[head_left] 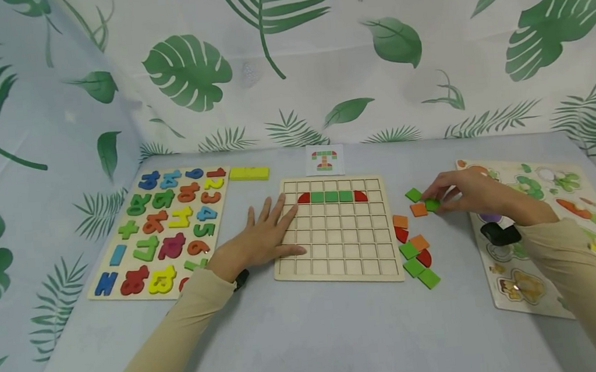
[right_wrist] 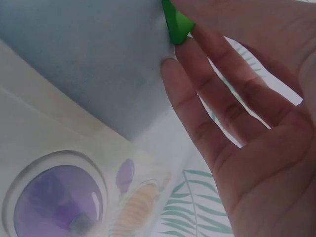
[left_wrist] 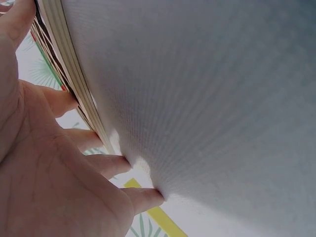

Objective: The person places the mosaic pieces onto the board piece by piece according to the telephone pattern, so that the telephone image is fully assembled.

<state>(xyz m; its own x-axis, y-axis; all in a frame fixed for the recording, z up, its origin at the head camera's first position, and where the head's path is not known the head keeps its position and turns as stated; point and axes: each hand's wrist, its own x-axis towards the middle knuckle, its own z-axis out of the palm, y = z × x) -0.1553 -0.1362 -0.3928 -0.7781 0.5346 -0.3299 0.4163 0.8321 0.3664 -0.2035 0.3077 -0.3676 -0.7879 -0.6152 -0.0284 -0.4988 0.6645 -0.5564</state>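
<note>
A wooden grid board [head_left: 333, 236] lies flat in the middle; one of its upper rows holds several green square tiles between two red quarter-round pieces. My left hand [head_left: 257, 239], fingers spread, rests along the board's left edge, thumb and some fingertips on it. The left wrist view shows other fingertips on the cloth beside that edge. Right of the board, my right hand [head_left: 469, 196] pinches a green square tile [head_left: 432, 205] between thumb and fingers. That tile [right_wrist: 178, 24] shows at the top of the right wrist view. Beside it lie another green tile [head_left: 413, 195] and an orange tile [head_left: 418, 209].
More green, orange and red pieces [head_left: 413, 268] lie along the board's right edge. Behind the board is a pattern card [head_left: 324, 160]. A number puzzle [head_left: 122, 223] and a yellow block [head_left: 249, 173] are at left. A vegetable puzzle [head_left: 543, 301] lies under my right forearm.
</note>
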